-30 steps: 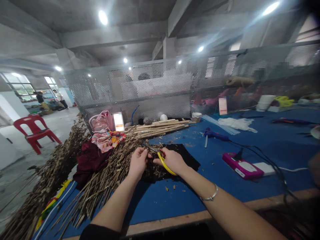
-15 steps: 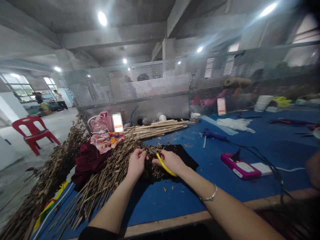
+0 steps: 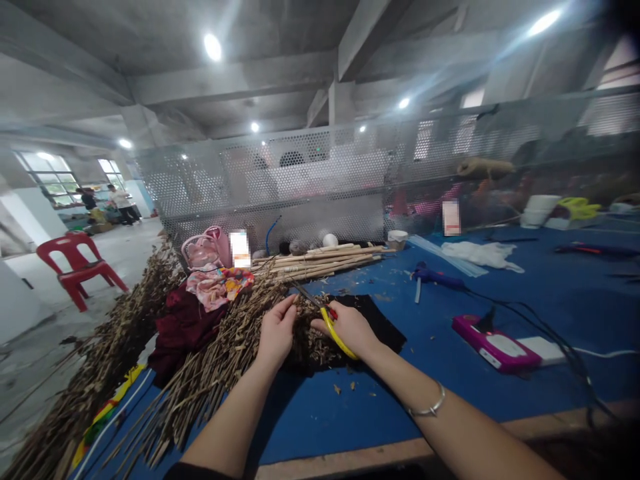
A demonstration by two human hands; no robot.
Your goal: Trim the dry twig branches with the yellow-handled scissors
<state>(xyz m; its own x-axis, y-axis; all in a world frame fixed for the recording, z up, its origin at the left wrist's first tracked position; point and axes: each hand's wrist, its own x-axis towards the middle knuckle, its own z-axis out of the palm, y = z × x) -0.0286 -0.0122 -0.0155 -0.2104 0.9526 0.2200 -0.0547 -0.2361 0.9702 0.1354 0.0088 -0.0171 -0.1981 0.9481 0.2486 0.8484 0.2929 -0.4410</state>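
My right hand (image 3: 353, 331) is closed around the yellow handles of a pair of scissors (image 3: 336, 335). Their dark blades point up and left, above a pile of dry, crumbled plant bits (image 3: 313, 337) on a black cloth (image 3: 383, 323). Just left of the blades, my left hand (image 3: 277, 335) pinches thumb against fingertips. Whatever is between them is too small to make out. Beside that hand a heap of dried plant stems (image 3: 215, 363) spreads toward the table's near left edge.
On the blue table (image 3: 400, 400) lie wooden sticks (image 3: 320, 263), a blue glue gun (image 3: 435, 277), a magenta device (image 3: 495, 343) with cables, and white gloves (image 3: 483, 253). Dark red cloth (image 3: 183, 327) lies at left. A perforated metal screen (image 3: 320, 180) stands behind; a red chair (image 3: 80, 267) is on the floor.
The whole view has shifted slightly, so things sit a little further right. My left fingers have moved up slightly, still pinched. The scissors stay in my right hand.
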